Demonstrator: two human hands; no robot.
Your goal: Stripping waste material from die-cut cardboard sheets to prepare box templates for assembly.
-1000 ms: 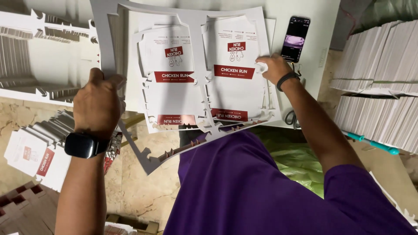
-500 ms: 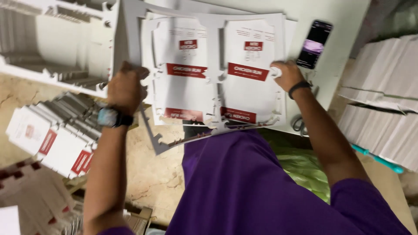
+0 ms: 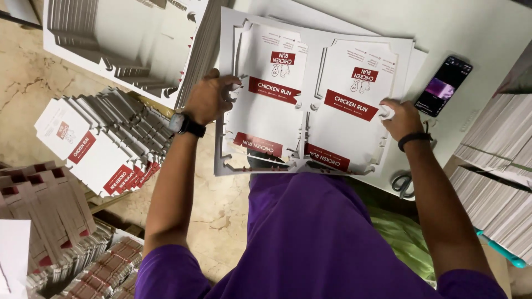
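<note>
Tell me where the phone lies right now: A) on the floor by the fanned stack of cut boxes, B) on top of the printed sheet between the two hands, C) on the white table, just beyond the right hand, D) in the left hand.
C: the phone lies flat on the white table, apart from the die-cut sheet, just past the right hand.

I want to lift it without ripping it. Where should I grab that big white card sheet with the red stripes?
Probably by both side edges of the card sheet, as the left hand and right hand do: it lies flat, wide and full of cut-outs, so one-sided lifting may bend it.
</note>
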